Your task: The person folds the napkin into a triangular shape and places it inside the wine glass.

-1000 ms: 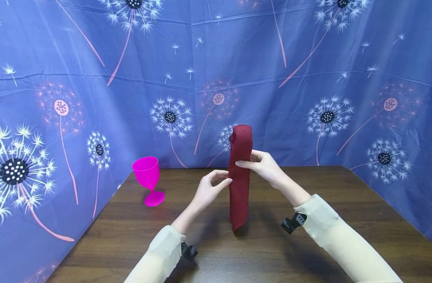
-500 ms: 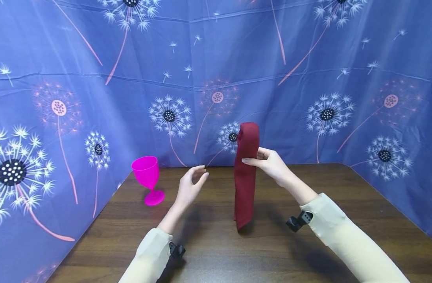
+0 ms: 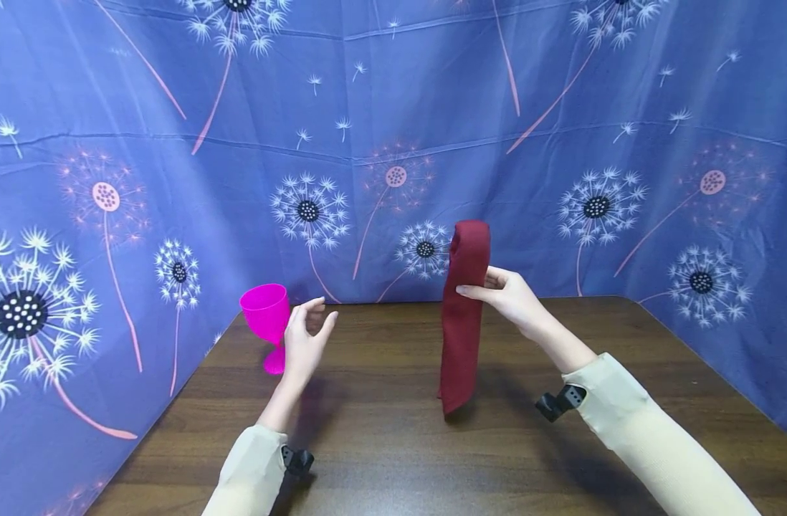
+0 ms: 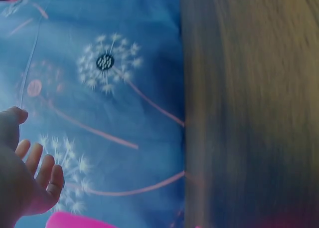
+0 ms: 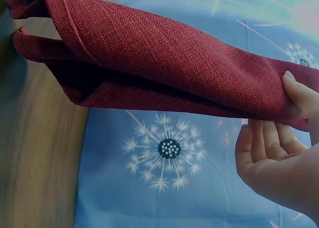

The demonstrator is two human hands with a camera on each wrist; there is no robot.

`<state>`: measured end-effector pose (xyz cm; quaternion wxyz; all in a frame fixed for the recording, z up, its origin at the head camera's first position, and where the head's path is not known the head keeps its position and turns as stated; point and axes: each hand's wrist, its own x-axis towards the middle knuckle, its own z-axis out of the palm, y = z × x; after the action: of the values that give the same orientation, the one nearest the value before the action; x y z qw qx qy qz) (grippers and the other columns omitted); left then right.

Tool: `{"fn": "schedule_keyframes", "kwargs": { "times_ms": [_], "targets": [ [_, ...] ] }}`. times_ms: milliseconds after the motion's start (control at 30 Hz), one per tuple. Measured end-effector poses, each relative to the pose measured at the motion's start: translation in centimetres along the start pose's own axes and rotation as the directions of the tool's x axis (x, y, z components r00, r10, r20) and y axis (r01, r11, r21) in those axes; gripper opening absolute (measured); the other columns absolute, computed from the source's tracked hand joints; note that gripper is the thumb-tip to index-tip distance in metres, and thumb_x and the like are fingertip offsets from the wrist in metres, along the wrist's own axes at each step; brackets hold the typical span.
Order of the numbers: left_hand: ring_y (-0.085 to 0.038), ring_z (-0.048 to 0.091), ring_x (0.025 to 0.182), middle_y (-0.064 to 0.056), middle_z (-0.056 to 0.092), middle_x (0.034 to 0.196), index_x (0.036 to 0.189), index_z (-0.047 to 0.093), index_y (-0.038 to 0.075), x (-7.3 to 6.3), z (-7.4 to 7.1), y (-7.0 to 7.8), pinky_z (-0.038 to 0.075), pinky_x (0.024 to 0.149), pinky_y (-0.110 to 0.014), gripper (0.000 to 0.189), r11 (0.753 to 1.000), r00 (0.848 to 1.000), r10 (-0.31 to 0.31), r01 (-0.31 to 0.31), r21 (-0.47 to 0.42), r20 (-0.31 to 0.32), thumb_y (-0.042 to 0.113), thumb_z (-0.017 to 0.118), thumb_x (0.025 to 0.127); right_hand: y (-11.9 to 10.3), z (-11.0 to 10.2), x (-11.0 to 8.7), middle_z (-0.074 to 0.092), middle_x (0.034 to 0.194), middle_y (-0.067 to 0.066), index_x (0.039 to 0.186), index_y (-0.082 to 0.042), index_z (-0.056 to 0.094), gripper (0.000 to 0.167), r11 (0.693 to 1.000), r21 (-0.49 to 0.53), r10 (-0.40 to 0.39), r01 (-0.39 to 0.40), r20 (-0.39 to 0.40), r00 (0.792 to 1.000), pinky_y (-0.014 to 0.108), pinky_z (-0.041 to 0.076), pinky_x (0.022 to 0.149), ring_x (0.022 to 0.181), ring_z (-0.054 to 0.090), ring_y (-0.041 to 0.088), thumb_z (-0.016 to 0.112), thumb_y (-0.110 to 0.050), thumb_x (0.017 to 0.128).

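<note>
A folded dark red cloth napkin (image 3: 463,337) hangs upright right of centre in the head view. My right hand (image 3: 514,302) pinches its upper part, thumb in front and fingers behind. In the right wrist view the weave of the napkin (image 5: 164,53) and its loose lower folds show. To the left, a bright pink goblet (image 3: 263,314) stands on the table. My left hand (image 3: 305,342) is beside it, empty, with fingers and thumb spread apart; it overlaps the goblet's right side in the head view. Only a pink edge of the goblet (image 4: 77,221) shows in the left wrist view.
The brown wood-grain table (image 3: 380,444) runs back to a blue curtain (image 3: 393,107) printed with dandelions, which also closes off the left and right sides. Each sleeve carries a small black wrist camera, such as the left one (image 3: 297,460).
My left hand has let go of the napkin and moved left to the goblet. The right hand has carried the napkin slightly to the right.
</note>
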<state>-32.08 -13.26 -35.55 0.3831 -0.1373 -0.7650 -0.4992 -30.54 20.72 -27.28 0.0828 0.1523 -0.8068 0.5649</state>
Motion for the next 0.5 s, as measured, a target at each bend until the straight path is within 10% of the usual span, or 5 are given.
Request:
{"fn": "schedule_keyframes", "kwargs": {
  "times_ms": [500],
  "targets": [
    [-0.026, 0.044, 0.102, -0.022, 0.048, 0.115, 0.123, 0.052, 0.0, 0.9, -4.8, -3.1, 0.036, 0.079, -0.024, 0.05, 0.996, 0.955, -0.028, 0.05, 0.067, -0.296, 0.012, 0.073, 0.079, 0.2, -1.4, -0.2, 0.069, 0.09, -0.016, 0.118, -0.007, 0.061, 0.047, 0.998, -0.064, -0.005, 0.004, -0.019, 1.0, 0.023, 0.042, 0.088, 0.091, 0.062, 0.001, 0.073, -0.03, 0.08]
  ]
}}
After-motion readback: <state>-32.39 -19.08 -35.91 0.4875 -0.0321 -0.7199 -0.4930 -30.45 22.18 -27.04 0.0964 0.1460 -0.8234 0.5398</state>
